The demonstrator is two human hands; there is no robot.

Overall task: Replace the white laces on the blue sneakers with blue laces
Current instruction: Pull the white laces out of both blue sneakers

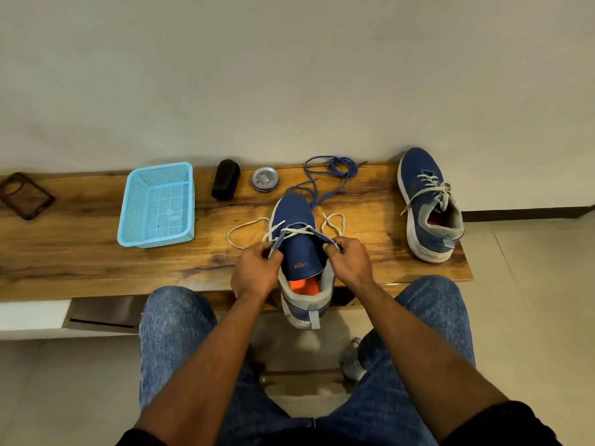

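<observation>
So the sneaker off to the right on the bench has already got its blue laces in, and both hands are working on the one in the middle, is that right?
Not quite. In the head view, the sneaker on the right has white laces, not blue. The rest holds: the left hand and right hand both pinch laces at the middle sneaker.

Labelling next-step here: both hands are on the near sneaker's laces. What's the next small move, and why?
Probably pull the white lace out of the next eyelets. The left hand and right hand each pinch lace at the sides of the near sneaker, which is only partly unlaced, with loose white loops lying either side. The blue laces still lie on the bench.
</observation>
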